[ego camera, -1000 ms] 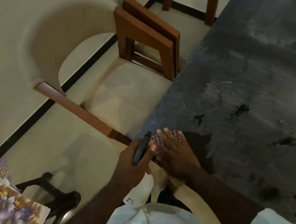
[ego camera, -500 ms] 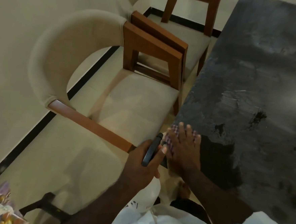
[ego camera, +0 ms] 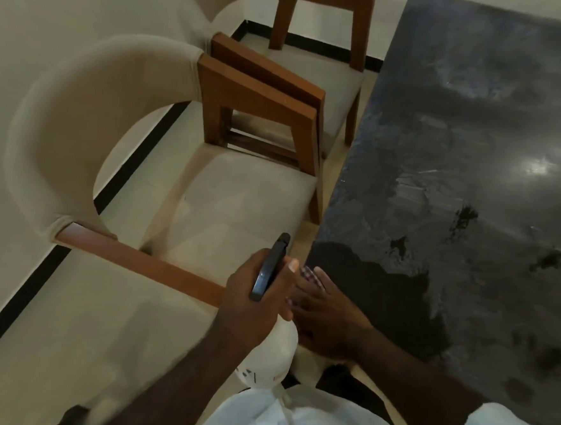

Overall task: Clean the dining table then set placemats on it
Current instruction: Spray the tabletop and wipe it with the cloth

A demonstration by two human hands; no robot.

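The dark marble dining table (ego camera: 456, 191) fills the right side, with wet smears and dark spots on it. My right hand (ego camera: 326, 315) lies flat, fingers straight, pressing a checked cloth (ego camera: 311, 273) onto the table's near left edge. Only a small part of the cloth shows past my fingertips. Just left of it, off the table, my left hand (ego camera: 252, 306) grips a white spray bottle (ego camera: 270, 361) by its black trigger head (ego camera: 270, 266). No placemats are in view.
A beige upholstered chair with wooden arms (ego camera: 233, 202) stands tucked against the table's left side. A second chair (ego camera: 319, 59) is behind it. Pale tiled floor with a black border (ego camera: 133, 165) runs along the wall at left.
My right hand has slid the cloth a little along the table's left edge. My left hand keeps the spray bottle beside it. The view has shifted, showing more of the two chairs.
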